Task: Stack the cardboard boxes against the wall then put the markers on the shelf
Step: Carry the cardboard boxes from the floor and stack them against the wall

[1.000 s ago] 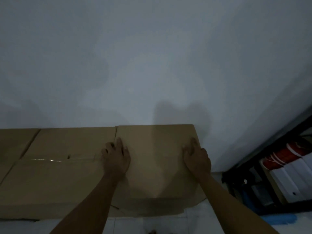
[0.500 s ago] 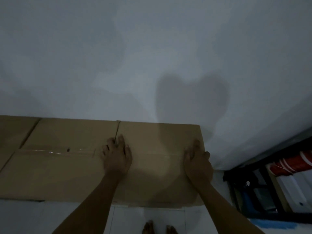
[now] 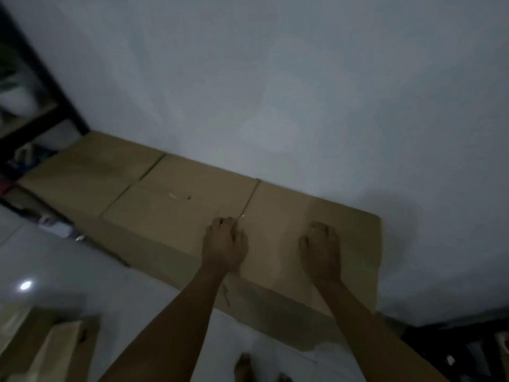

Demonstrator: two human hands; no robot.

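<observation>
Three brown cardboard boxes stand in a row against the white wall. The right box (image 3: 355,238) has both my hands lying on its top. My left hand (image 3: 224,245) rests flat near the seam with the middle box (image 3: 176,208), fingers loosely curled. My right hand (image 3: 321,248) presses on the right box's top, fingers curled down. The left box (image 3: 91,172) sits by a dark shelf. Another cardboard box (image 3: 55,348) stands on the floor at the bottom left. No markers are visible.
A dark shelf frame (image 3: 35,78) with clutter stands at the far left. Another dark shelf (image 3: 468,351) is at the bottom right. The floor (image 3: 91,279) is pale and glossy with a light reflection. My bare feet (image 3: 243,366) show at the bottom edge.
The view has swung left and down, revealing the left shelf and a box on the floor. Both hands have shifted inward on the right box's top, away from its edges.
</observation>
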